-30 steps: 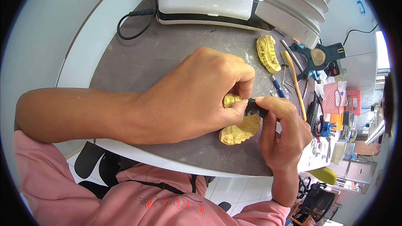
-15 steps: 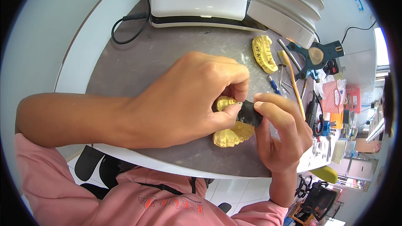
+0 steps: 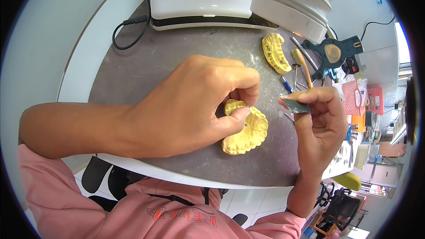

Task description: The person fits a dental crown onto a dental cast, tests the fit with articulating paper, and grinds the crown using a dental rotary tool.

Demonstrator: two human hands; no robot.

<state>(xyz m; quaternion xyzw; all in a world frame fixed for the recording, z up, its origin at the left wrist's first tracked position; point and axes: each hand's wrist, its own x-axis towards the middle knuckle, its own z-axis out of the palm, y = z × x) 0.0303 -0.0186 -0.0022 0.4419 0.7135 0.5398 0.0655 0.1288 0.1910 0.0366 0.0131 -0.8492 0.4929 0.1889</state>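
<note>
A yellow plaster dental cast, shaped like an arch with a row of teeth, rests on the grey bench top. My left hand is closed round one end of it, thumb and bent forefinger meeting over the teeth. Something tiny may sit between those fingertips, too small to make out. To the right of the cast, my right hand pinches a small dark, thin sheet between thumb and fingers, apart from the cast. Farther back lies a second yellow dental cast with handwriting on its side.
A white machine stands at the back, beside a ribbed white hose. At the right are a toothbrush, a blue pen-like tool, a dark blue articulator and a pink basket. The bench's white edge curves near my body.
My right hand has drawn the dark sheet away from the cast, to the right and slightly up, uncovering the teeth. My left hand keeps its place on the cast.
</note>
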